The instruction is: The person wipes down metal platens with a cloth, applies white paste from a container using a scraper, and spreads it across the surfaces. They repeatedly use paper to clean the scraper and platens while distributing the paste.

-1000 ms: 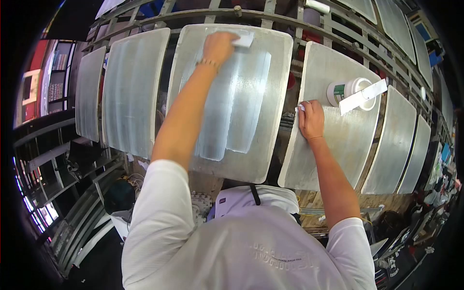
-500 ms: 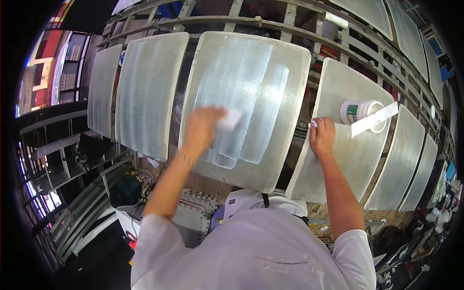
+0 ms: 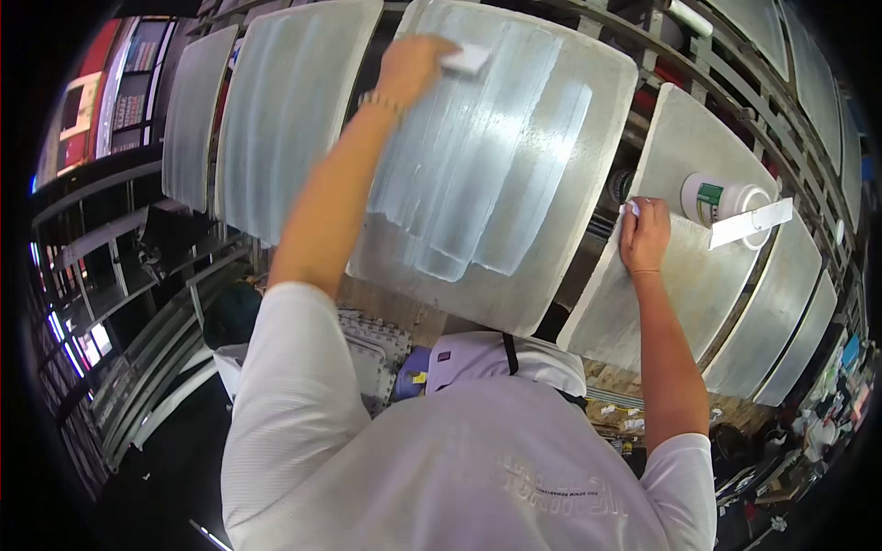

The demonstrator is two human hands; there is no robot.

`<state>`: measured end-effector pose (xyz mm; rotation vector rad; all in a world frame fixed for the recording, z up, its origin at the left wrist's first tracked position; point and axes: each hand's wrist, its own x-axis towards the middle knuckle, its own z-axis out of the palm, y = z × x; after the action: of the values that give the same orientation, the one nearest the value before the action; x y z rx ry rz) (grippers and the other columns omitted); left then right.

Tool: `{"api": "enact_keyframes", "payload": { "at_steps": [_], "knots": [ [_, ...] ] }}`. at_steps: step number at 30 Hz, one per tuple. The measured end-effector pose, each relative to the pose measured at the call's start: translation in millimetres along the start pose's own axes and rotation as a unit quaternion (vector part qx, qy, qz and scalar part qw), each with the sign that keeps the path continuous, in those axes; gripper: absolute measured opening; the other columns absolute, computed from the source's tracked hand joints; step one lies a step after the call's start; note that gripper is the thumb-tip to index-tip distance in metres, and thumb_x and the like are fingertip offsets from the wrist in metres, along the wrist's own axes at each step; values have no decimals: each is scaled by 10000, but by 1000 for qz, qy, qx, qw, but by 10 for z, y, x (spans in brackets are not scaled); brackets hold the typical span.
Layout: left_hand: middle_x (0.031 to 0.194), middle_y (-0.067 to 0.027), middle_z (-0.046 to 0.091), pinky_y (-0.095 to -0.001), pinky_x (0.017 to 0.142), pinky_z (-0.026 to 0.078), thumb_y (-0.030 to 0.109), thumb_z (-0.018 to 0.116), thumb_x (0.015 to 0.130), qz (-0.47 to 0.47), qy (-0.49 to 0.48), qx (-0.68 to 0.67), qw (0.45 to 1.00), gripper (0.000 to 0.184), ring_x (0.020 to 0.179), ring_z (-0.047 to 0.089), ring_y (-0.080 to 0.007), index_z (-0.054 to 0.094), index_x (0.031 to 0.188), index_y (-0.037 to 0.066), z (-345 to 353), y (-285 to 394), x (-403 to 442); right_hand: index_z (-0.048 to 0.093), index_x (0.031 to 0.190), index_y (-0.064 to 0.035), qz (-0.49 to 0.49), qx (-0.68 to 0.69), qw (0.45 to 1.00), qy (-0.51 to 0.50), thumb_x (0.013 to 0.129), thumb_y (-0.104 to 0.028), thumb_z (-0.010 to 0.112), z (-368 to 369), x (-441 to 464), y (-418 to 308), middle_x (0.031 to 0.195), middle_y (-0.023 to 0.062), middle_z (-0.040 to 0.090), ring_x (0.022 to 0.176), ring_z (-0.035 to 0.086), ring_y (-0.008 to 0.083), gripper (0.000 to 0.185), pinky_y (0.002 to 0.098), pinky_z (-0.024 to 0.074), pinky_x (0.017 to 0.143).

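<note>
- My left hand [image 3: 411,72] is near the top of a pale, flat panel [image 3: 496,308] in front of me; its fingers are closed on a small white flat piece [image 3: 470,60], whose far end sticks out to the right.
- Glossy, bluish-white streaks [image 3: 496,138] run lengthwise down this panel, side by side, ending unevenly above its bare lower part.
- My right hand [image 3: 646,234] rests on the left edge of the neighbouring panel [image 3: 597,317]; its fingers are curled shut around a white scrap [image 3: 632,209], only a bit of which shows.
- On that neighbouring panel, to the right of my right hand, a white tub [image 3: 703,197] with a green label lies on its side or tilts, I cannot tell which. A long white strip [image 3: 772,215] lies across its mouth.
- A beaded bracelet [image 3: 381,101] circles my left wrist.
- To the left stands a streaked panel [image 3: 294,119] with a rounded corner.
- Below, nearer my body, is a white bundle [image 3: 469,363] with a black strap.
</note>
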<state>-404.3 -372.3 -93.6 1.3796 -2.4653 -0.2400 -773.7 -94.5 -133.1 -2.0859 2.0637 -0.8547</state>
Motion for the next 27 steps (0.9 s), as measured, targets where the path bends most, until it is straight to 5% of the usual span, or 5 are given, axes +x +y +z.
{"api": "enact_keyframes", "payload": {
  "at_steps": [3,10,15,21,27],
  "knots": [
    [1136,-106,743,-417,924,538,-79,554,731,7,-14,-37,999,473,1078,689,-312,769,1101,121,-233,227,-1107,652,983,-38,-8,-7,1000,10,872,-65,697,24,-9,10,920,165,609,841,607,372,123,466,482,723],
    [1272,-92,700,-507,1107,397,-90,549,688,-142,-67,-50,986,552,1265,596,-323,744,1163,110,-695,989,-3739,639,1045,-47,-23,-16,1000,8,900,-88,667,49,-38,42,926,172,597,850,590,379,154,474,474,752],
    [1292,-79,689,-511,1106,407,-94,537,697,-143,-117,-80,979,544,1268,592,-316,729,1171,95,-969,1078,-4037,639,1041,-44,-26,-27,999,-8,914,-110,650,79,-62,72,940,166,592,878,589,371,144,467,473,775],
    [1383,-92,637,-522,1172,353,-92,581,736,-110,-12,-53,992,552,1366,522,-324,707,1238,101,-534,971,-4029,643,1035,-45,-30,-40,999,-6,921,-110,648,73,-47,65,948,162,595,890,592,365,132,458,474,791],
    [1393,-77,635,-527,1184,337,-61,599,719,-128,-77,-62,987,570,1384,510,-319,711,1250,114,-866,1101,-4386,642,1030,-37,-21,-36,999,-2,923,-108,646,79,-69,39,945,166,591,891,588,369,129,462,471,789]
  ]
}}
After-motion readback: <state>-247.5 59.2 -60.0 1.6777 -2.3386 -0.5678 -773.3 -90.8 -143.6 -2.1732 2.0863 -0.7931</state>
